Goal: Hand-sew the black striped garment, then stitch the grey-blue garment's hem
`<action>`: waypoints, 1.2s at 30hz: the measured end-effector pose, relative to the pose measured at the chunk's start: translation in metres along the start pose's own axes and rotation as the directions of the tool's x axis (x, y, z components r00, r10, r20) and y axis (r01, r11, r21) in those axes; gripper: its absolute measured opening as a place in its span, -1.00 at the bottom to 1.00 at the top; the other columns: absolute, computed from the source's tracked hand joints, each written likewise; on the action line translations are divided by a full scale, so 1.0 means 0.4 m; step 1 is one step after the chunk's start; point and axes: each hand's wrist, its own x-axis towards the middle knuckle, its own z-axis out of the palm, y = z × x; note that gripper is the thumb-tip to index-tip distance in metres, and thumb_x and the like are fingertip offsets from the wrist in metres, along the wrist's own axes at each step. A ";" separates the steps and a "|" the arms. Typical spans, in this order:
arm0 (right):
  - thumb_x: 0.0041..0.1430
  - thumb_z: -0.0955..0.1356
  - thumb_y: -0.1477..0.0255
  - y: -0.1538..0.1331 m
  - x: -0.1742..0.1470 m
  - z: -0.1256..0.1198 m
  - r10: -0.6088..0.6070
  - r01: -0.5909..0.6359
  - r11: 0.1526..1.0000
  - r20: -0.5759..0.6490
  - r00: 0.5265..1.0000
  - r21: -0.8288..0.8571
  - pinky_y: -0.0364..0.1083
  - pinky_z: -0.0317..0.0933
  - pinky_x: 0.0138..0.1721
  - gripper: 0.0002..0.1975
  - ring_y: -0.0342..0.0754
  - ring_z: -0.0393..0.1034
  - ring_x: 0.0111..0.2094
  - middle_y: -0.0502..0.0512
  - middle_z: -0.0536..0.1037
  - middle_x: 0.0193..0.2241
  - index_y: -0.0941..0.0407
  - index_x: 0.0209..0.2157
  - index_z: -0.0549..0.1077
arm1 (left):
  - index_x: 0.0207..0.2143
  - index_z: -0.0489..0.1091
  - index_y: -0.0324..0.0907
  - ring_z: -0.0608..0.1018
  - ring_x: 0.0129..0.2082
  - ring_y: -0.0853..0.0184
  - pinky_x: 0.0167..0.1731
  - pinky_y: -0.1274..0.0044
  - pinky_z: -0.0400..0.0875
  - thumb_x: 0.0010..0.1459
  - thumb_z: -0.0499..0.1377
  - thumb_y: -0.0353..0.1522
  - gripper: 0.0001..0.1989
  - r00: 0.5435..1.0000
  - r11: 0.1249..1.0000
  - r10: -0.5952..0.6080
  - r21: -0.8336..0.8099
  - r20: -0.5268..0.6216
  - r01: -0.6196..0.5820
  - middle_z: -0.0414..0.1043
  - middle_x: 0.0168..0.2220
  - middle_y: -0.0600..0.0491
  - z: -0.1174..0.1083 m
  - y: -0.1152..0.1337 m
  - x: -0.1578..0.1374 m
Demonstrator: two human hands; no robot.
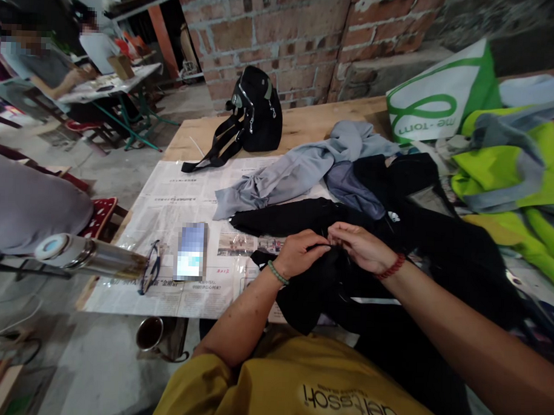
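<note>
My left hand (pixel 301 252), with a green bead bracelet at the wrist, is closed in a pinch on the edge of a black garment (pixel 317 290). Close against it on the right, my right hand (pixel 364 247) has its thumb and fingers pressed together. Whatever lies in that pinch is too small to make out. A red bracelet circles the right wrist. The black cloth hangs from the hands over the table's front edge toward my lap. Behind the hands lie a black sleeve-like piece (pixel 281 217) and a light grey garment (pixel 296 169).
Newspaper (pixel 169 185) covers the table. A phone (pixel 190 252), glasses (pixel 153 267) and a steel flask (pixel 91 257) are on the left. A black backpack (pixel 259 113) and a green-white bag (pixel 444 95) stand behind. Yellow-green clothing (pixel 510 161) lies right. People (pixel 94 41) sit at another table.
</note>
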 end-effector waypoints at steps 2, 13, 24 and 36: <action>-0.12 0.39 0.18 0.012 0.005 0.003 0.000 -0.001 0.999 -0.022 1.000 -0.045 -0.16 0.04 -0.48 -0.69 -0.21 0.16 -0.55 -0.05 0.31 -0.62 0.11 -0.60 0.31 | -0.35 0.48 -0.21 0.47 -0.39 0.41 -0.32 0.58 0.36 0.10 0.14 -0.36 -0.86 0.999 0.999 0.031 0.039 0.017 -0.032 0.45 -0.42 0.02 0.003 -0.003 -0.001; -0.22 0.42 0.25 0.036 0.006 0.020 0.050 -0.053 0.997 0.042 0.998 0.062 -0.17 -0.02 -0.47 -0.69 -0.21 0.10 -0.54 -0.09 0.24 -0.65 0.13 -0.66 0.26 | -0.32 0.46 -0.19 0.49 -0.34 0.39 -0.29 0.57 0.40 0.18 0.05 -0.32 -0.80 0.993 0.976 0.116 0.182 0.009 -0.116 0.45 -0.38 -0.01 0.024 -0.014 -0.012; -0.20 0.41 0.20 0.033 -0.011 0.050 0.010 -0.004 0.994 -0.052 0.999 0.114 -0.16 -0.03 -0.48 -0.69 -0.19 0.09 -0.53 -0.08 0.25 -0.62 0.11 -0.63 0.28 | -0.28 0.43 -0.18 0.48 -0.33 0.39 -0.28 0.56 0.41 0.19 0.04 -0.35 -0.81 0.996 0.958 0.069 0.284 -0.049 -0.053 0.44 -0.37 0.01 0.024 -0.014 -0.016; 0.04 0.29 0.11 0.016 -0.022 0.003 -0.137 0.144 0.950 0.044 0.990 -0.278 -0.14 0.15 -0.42 -0.66 -0.14 0.26 -0.48 -0.02 0.39 -0.58 0.12 -0.51 0.40 | -0.39 0.47 -0.18 0.46 -0.38 0.38 -0.28 0.55 0.35 0.07 0.15 -0.37 -0.89 0.981 0.985 -0.163 0.039 -0.110 0.168 0.45 -0.42 0.04 0.011 -0.011 0.003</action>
